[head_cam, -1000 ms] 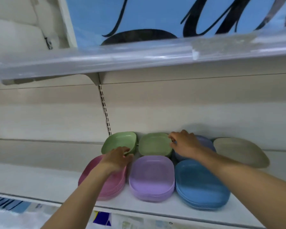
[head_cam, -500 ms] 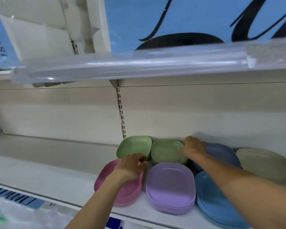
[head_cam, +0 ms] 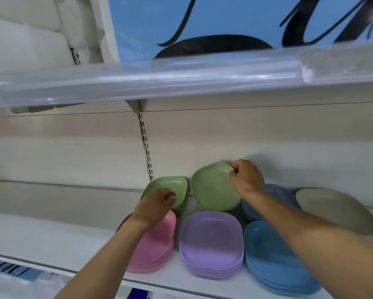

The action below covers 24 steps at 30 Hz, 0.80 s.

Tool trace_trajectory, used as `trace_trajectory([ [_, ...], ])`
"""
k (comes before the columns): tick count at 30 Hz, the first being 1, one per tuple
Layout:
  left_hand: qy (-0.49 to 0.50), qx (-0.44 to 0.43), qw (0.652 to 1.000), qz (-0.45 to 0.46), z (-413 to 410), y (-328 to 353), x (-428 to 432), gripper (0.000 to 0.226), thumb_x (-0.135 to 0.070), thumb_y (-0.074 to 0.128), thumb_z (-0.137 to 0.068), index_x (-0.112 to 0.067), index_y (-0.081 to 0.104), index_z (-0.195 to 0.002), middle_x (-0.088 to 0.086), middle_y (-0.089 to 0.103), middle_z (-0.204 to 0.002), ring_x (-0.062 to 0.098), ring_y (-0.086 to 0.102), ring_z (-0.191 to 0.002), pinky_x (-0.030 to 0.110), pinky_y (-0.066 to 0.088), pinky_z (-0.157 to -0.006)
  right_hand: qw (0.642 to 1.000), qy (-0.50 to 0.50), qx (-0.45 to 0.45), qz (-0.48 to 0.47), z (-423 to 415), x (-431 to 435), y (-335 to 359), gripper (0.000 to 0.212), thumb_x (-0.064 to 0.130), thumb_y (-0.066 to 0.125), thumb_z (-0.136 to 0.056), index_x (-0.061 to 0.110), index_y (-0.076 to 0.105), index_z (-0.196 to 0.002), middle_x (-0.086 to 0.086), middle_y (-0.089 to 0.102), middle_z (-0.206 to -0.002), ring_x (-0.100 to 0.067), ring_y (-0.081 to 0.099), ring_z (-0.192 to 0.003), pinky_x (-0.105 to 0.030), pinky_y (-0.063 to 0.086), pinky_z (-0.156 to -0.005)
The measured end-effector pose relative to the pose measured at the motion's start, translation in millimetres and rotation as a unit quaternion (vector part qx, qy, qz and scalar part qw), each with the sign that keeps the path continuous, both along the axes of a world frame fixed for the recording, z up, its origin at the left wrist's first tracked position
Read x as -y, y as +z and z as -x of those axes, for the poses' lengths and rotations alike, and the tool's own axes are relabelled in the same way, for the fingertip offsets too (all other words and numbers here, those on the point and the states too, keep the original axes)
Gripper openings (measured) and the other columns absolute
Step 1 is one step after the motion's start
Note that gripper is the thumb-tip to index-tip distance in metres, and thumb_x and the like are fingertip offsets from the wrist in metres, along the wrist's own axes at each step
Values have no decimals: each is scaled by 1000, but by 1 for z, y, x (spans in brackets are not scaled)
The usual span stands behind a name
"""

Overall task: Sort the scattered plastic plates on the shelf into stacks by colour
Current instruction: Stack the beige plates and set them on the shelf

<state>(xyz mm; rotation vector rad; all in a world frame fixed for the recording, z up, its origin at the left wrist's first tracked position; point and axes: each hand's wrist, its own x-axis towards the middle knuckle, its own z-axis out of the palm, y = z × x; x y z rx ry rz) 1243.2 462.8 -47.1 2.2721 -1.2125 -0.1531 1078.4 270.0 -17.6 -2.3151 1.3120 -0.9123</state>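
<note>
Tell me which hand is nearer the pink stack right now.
Left. The left hand is over the back edge of the pink stack; the right hand is farther right and back, gripping a tilted green plate.

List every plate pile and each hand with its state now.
right hand: pinches tilted green plate at far corner.
tilted green plate: tipped up, held.
left hand: fingers curled at left green plate, grip unclear.
left green plate: on shelf.
pink stack: neat, flat.
purple stack: neat, flat.
blue stack: neat, flat.
</note>
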Motion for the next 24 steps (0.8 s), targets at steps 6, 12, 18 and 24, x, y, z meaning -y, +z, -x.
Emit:
trace_trajectory([
  [6, 133, 25, 991, -7, -26, 4, 1, 43, -25, 56, -93, -8, 52, -132, 22, 52, -128, 38, 48, -122, 38, 38, -101, 990, -43, 109, -72, 51, 20, 17, 30, 10, 56, -85, 18, 71, -110, -7, 70, -112, -31, 64, -102, -34, 49, -87],
  [12, 97, -41, 989, -103, -37, -6, 6, 32, -21, 64, -80, -3, 64, -107, 23, 67, -113, 40, 62, -107, 44, 50, -86, 986, -98, 89, -102, 151, 42, 26, 30, 4, 63, -80, 10, 72, -108, -11, 70, -111, -31, 63, -103, -36, 48, -91],
  [18, 95, -26, 984, -147, -10, -3, 35, 32, -21, 65, -85, 0, 65, -109, 21, 64, -117, 32, 60, -110, 32, 47, -83, 978, -141, 60, -144, 256, 56, 15, 23, 7, 68, -80, 6, 73, -103, -16, 69, -106, -34, 61, -99, -39, 49, -91],
  [24, 92, -73, 985, -124, 32, 1, 67, 39, -28, 61, -92, 3, 63, -115, 22, 65, -117, 33, 62, -109, 30, 47, -80, 972, -144, 30, -183, 301, 55, 2, 17, 2, 67, -75, 11, 74, -88, -14, 70, -89, -34, 64, -84, -34, 52, -71],
])
